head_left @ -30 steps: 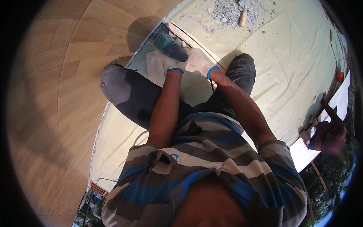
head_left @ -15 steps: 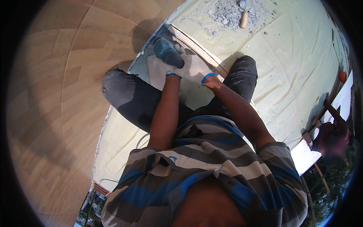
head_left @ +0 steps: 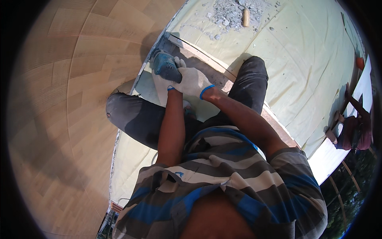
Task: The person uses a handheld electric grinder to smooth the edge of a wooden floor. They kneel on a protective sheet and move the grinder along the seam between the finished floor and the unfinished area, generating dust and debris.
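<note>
A teal-and-black power tool with a rounded hard body is between the two hands, beside the far end of the person's left knee. The right hand, in a cream knitted glove with a blue cuff, holds its black end, fingers curled along its side. The left hand, in a matching glove, lies against the underside; its fingers are hidden, so I cannot tell how they are set.

Crinkled pale-yellow sheeting covers the ground, edged on the left by a smooth, wood-grained panelled surface that bends in the lens. A straight, pale wooden strip runs near the tool. Beyond it, jagged grey rubble surrounds a rounded, tan wooden handle. At far right, a co-worker in a dark-red top leans over a flat white board.
</note>
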A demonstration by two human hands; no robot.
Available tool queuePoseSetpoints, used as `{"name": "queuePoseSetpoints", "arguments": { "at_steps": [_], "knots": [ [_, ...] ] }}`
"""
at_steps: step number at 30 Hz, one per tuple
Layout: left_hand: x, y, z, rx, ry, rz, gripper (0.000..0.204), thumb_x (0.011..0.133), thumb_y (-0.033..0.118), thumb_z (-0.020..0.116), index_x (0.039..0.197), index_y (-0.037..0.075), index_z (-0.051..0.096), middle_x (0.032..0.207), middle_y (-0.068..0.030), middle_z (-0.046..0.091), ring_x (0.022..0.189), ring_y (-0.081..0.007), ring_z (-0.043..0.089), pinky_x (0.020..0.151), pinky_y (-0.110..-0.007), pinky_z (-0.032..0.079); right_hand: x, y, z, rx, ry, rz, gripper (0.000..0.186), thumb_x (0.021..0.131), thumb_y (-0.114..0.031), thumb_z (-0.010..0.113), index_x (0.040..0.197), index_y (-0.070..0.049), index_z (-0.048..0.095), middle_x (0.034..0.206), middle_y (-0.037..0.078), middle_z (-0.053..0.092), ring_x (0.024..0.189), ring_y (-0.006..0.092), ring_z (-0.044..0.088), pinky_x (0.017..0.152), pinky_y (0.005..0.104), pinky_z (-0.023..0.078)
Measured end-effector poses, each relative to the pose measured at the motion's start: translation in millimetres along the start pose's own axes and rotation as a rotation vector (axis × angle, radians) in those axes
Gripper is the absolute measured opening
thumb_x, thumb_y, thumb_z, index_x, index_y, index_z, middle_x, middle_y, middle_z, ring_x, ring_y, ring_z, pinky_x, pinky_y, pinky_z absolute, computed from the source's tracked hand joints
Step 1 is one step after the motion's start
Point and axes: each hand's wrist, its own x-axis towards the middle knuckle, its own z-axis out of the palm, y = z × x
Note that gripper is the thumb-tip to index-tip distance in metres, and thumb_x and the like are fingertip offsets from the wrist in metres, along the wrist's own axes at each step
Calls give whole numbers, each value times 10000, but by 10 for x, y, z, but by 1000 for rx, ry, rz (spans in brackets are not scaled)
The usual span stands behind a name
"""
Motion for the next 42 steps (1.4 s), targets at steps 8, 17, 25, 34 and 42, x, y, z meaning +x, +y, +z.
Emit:
{"name": "queuePoseSetpoints", "arguments": {
  "at_steps": [8, 17, 25, 34, 42],
  "knots": [
    [-69, 27, -8, -113, 7, -19, 594, 1155, 448, 480, 1581, 34, 475, 1705, -233, 441, 1605, -371, 401, 1395, -517, 196, -82, -31, 47, 36, 55, 3, 466, 880, -413, 786, 1179, -55, 775, 1069, 260, 782, 1034, 450, 752, 936, 530, 587],
    [-32, 168, -401, -26, 258, 44, 739, 1053, 668, 542, 1548, 119, 532, 1558, -283, 566, 1481, -474, 516, 1292, -642, 362, -224, 358, -33, 122, -1, -107, 474, 878, -376, 757, 1251, -83, 741, 1133, 255, 774, 1084, 440, 735, 943, 496, 571],
    [335, -594, 242, 629, 780, 148, 559, 1075, 594, 377, 1301, 182, 680, 1294, -66, 721, 1236, -287, 667, 1065, -536, 540, -153, 1136, -198, 212, -78, -32, 496, 874, -341, 760, 1296, -80, 740, 1062, 141, 794, 968, 265, 734, 922, 399, 567],
    [438, -803, 320, 654, 811, 152, 810, 1072, 794, 233, 1528, 227, 589, 1538, -86, 624, 1419, -316, 569, 1184, -550, 458, 2, 908, -224, 130, -72, 161, 652, 850, -405, 757, 1379, -27, 709, 994, 155, 793, 900, 249, 729, 874, 388, 574],
    [421, -136, -1037, 731, 868, 136, 973, 1025, 887, 249, 1711, 205, 358, 1631, -122, 531, 1451, -357, 551, 1207, -604, 427, -345, 1102, -121, 248, -142, 180, 547, 873, -283, 805, 1364, -61, 709, 1067, 89, 783, 954, 191, 726, 883, 355, 585]
  ]
}}
